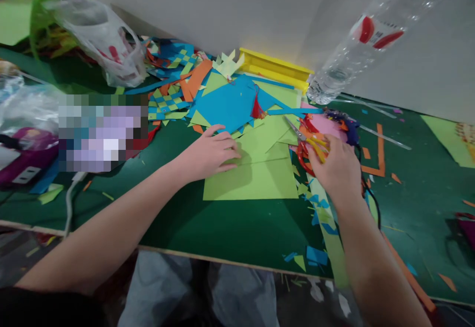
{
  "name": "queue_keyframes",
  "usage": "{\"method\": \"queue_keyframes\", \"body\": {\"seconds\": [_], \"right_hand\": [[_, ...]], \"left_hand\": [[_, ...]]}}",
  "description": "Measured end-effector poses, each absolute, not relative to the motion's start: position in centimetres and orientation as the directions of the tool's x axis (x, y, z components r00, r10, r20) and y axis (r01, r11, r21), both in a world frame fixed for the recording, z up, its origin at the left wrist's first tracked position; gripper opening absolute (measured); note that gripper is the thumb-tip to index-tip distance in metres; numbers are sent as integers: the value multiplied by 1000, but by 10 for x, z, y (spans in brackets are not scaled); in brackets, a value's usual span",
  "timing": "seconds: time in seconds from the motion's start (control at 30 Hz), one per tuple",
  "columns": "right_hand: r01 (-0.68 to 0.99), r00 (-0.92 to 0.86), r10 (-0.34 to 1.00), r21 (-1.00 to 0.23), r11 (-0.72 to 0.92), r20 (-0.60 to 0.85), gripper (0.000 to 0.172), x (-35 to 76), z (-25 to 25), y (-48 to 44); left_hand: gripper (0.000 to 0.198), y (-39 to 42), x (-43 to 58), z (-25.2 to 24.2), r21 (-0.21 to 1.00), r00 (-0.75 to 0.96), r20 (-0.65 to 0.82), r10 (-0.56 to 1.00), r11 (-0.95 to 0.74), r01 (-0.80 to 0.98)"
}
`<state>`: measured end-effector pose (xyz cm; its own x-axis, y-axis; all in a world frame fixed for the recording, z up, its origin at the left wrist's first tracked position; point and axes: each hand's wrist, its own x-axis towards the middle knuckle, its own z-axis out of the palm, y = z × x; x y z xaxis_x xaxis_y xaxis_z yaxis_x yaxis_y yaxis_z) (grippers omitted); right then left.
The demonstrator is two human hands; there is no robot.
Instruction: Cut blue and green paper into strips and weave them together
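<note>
A light green paper sheet [256,178] lies on the dark green table [222,228] in front of me. My left hand [210,154] rests flat on its left upper edge, fingers stretched out. My right hand [334,166] is closed around the yellow handles of a pair of scissors [309,141], whose blades point up and left over the green paper. Red-handled scissors lie under them.
Blue, orange and green paper scraps [222,99] and woven pieces [168,102] pile at the back. A yellow box [274,67] stands by the wall, a clear plastic bottle [356,40] top right, a plastic bag [100,35] top left, a black cable [371,193] beside my right wrist.
</note>
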<state>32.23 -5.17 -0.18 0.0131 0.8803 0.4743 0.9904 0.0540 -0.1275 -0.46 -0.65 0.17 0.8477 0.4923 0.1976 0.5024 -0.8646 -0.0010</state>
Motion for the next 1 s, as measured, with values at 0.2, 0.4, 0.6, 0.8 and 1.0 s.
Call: {"method": "queue_keyframes", "body": {"seconds": [0.2, 0.4, 0.6, 0.8, 1.0], "right_hand": [[897, -310, 796, -117, 426, 520, 28, 306, 4, -54], [869, -367, 765, -98, 485, 530, 24, 305, 4, -55], [868, -351, 753, -110, 485, 556, 23, 311, 2, -53], [880, -324, 779, -131, 456, 537, 22, 311, 4, -54], [872, -336, 790, -147, 467, 513, 20, 311, 3, -52]], "left_hand": [[27, -7, -8, 4, -83, 874, 222, 432, -885, 459], [29, -6, -8, 1, -30, 831, 300, 469, -866, 499], [31, -2, -12, 6, 70, 657, 407, 634, -739, 670], [32, 5, -28, 8, 199, 333, 510, 793, -485, 851], [36, 8, -31, 6, 115, 361, 504, 785, -475, 873]]}}
